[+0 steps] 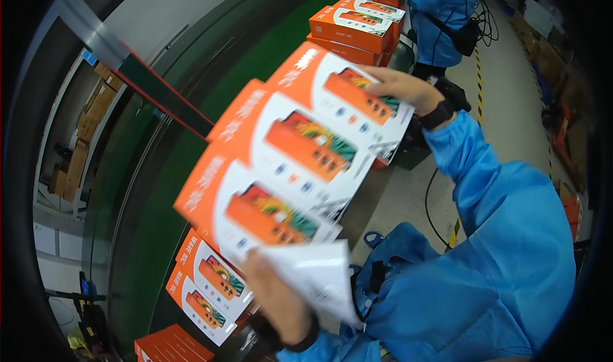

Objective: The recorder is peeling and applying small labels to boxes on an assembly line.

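Observation:
Between my two hands is a slanting row of orange-and-white phone boxes (pixel 313 146), printed with pictures of phones. My right hand (pixel 408 90) grips the far end box, its thumb lying on the printed top. At the near end, my left hand (pixel 278 295) is closed against the row and blurred by motion; its fingertips are partly hidden. A white sheet (pixel 319 276) sticks out beside the left hand, over the corner of the nearest box. Whether the left fingers pinch this sheet too, I cannot tell.
More phone boxes (pixel 207 288) lie below the row, and an orange box (pixel 172 346) sits at the lower edge. Stacked boxes (pixel 354 26) stand at the far end of the green conveyor belt (pixel 268 52). A person in blue (pixel 440 17) is beyond. A metal post (pixel 128 55) rises at left.

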`<state>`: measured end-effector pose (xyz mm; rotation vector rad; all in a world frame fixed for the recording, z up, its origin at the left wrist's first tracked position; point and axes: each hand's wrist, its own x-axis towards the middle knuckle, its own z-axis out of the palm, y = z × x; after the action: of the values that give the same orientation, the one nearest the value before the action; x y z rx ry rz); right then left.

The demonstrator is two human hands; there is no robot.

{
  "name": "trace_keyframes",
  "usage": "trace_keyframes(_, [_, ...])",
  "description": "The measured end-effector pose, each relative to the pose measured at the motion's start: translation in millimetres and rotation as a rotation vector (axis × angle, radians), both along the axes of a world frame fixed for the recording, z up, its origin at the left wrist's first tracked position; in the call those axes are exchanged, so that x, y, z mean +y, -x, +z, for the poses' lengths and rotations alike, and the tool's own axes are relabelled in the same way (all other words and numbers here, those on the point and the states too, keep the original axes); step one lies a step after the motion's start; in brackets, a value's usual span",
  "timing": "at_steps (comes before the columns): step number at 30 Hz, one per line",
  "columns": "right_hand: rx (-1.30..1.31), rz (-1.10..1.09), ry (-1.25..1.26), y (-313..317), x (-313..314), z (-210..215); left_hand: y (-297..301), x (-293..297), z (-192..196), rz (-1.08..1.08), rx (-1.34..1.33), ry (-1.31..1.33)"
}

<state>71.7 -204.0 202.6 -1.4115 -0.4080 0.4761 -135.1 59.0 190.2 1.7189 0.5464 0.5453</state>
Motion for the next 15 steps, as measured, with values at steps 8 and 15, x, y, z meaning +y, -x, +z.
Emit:
trace_keyframes(8, [0.005, -0.096, 0.329, -90, -48, -87, -104, -48, -82, -0.259, -0.068, -0.195])
trace_keyframes(15, [-0.215, -0.032, 0.453, -120, -38, -114, -142, -45, -101, -0.241, 0.091, -0.337])
